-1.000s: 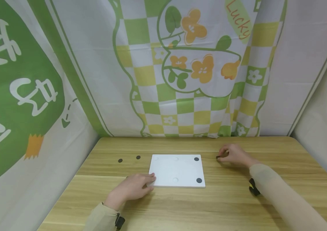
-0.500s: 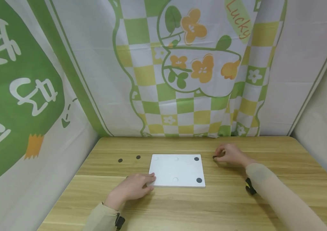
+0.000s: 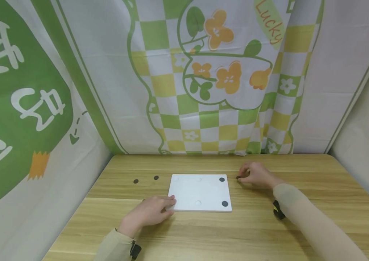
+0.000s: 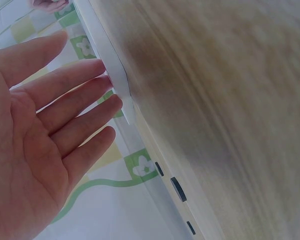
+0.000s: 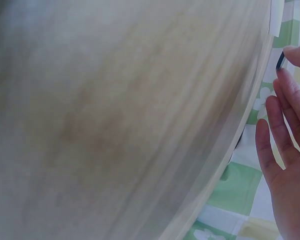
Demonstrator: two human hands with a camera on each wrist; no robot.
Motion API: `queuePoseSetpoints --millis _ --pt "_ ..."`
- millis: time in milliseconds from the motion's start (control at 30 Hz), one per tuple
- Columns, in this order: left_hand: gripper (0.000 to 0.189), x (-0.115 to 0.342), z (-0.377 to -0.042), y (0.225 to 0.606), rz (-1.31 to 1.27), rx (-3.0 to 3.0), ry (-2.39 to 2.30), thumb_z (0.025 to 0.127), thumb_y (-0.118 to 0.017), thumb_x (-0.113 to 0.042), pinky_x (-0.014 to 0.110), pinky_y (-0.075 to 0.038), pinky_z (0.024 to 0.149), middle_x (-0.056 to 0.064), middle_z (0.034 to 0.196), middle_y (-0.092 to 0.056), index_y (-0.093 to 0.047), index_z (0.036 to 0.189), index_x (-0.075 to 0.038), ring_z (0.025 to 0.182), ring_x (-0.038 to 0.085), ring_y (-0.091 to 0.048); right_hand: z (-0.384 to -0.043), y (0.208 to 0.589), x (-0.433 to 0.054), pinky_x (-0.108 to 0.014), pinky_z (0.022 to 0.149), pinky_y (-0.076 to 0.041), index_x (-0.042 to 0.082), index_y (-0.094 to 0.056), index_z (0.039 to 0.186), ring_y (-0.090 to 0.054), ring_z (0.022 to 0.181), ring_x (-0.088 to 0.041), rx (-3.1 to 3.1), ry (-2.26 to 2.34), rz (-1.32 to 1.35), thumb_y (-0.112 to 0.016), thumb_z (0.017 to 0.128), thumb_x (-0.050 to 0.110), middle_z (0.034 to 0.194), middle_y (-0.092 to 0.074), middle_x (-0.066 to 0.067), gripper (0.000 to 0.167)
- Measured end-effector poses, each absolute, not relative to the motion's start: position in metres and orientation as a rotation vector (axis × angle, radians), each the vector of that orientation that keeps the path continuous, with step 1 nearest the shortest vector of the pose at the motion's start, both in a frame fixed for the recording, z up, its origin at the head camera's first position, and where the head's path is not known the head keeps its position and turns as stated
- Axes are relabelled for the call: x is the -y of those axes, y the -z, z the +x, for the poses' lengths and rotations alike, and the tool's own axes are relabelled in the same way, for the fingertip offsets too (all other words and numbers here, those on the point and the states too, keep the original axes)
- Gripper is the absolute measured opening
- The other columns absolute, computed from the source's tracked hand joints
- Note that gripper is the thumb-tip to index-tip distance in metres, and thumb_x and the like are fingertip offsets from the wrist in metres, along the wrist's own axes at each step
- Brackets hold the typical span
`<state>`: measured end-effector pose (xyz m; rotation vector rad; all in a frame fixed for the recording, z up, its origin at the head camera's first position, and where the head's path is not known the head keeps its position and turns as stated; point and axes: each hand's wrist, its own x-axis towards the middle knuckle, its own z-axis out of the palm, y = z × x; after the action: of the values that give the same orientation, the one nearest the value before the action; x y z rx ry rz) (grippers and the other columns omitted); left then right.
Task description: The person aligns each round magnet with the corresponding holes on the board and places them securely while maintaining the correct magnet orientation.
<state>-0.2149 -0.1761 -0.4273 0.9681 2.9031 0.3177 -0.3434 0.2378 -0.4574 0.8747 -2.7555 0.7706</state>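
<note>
A white rectangular board (image 3: 187, 192) with round recesses lies flat on the table. Black discs fill its two right-hand recesses, the upper disc (image 3: 222, 179) and the lower disc (image 3: 225, 203). My left hand (image 3: 148, 212) rests its fingertips on the board's lower left edge; in the left wrist view its fingers (image 4: 80, 105) are straight and spread. Right of the board, my right hand (image 3: 257, 175) pinches a small black disc (image 5: 281, 61) between thumb and forefinger. Its other fingers are stretched out. The disc is a little apart from the board's right edge.
Two loose black discs, one at the far left (image 3: 136, 181) and one nearer the board (image 3: 156, 177), lie on the wooden table (image 3: 236, 235). A third disc by the left hand is mostly hidden. A printed curtain (image 3: 204, 123) hangs behind the table.
My right hand has moved slightly left toward the board with the disc between its fingers. The left hand, board and other discs have stayed where they were.
</note>
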Motion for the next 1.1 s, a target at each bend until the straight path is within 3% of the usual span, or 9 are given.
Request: queuePoseSetpoints --millis 667,1100 --pt "0.039 0.177 -0.215 0.429 0.987 -2.906 -0.332 0.094 -0.057 -0.026 0.044 -0.046 0.103 0.01 0.136 -0.055 -0.059 0.127 -0.005 0.123 0.028 -0.055 -0.346 0.452 -0.222 -0.038 0.083 -0.051 0.021 -0.071 0.077 -0.062 0.09 -0.018 2.761 -0.742 0.902 -0.079 0.075 0.026 0.088 -0.067 0.007 0.01" --pt "0.04 0.177 -0.216 0.429 0.969 -2.899 -0.326 0.094 -0.057 -0.027 0.044 -0.045 0.103 0.009 0.137 -0.054 -0.059 0.128 -0.005 0.124 0.029 -0.054 -0.349 0.445 -0.211 -0.032 0.078 -0.053 0.02 -0.071 0.079 -0.063 0.085 -0.013 2.766 -0.688 0.944 -0.079 0.076 0.028 0.086 -0.068 0.008 0.012"
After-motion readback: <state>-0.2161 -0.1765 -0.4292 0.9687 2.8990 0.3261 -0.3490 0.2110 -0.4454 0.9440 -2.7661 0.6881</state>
